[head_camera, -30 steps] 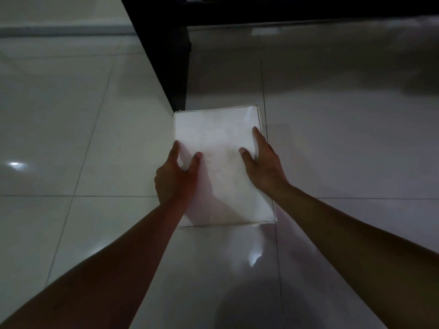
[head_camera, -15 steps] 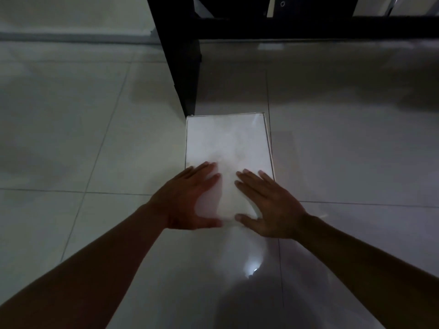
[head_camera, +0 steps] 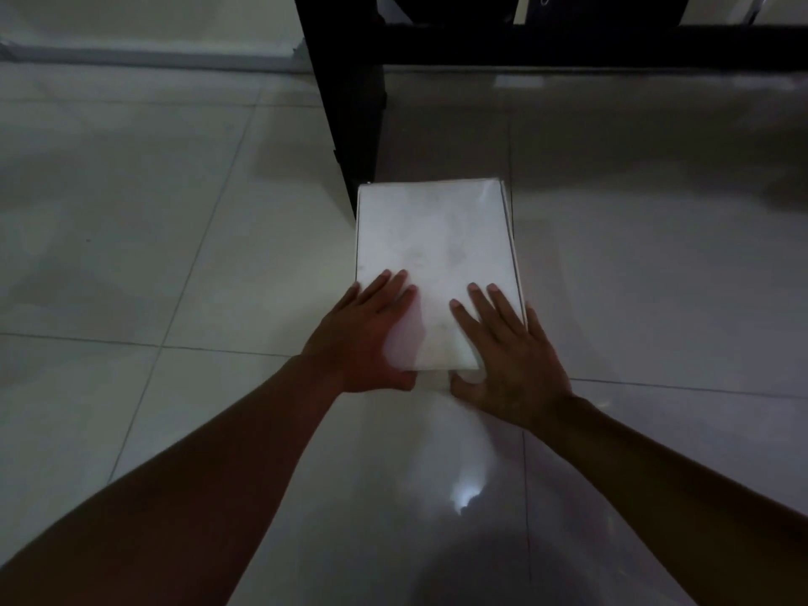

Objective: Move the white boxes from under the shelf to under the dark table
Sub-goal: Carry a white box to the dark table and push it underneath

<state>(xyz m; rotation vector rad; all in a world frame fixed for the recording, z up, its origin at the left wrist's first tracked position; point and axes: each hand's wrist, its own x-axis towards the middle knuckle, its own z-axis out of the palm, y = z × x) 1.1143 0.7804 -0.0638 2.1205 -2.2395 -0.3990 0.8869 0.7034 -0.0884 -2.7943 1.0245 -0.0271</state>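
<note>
Box (head_camera: 433,251) nudged forward, hands (head_camera: 363,338) flat

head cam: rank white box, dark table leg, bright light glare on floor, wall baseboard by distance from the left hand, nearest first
1. White box: under the left hand, touching.
2. Bright light glare: on the floor, nearer the camera and to the right. Too close to call against 3.
3. Dark table leg: past the box's far left corner.
4. Wall baseboard: far top left.
</note>
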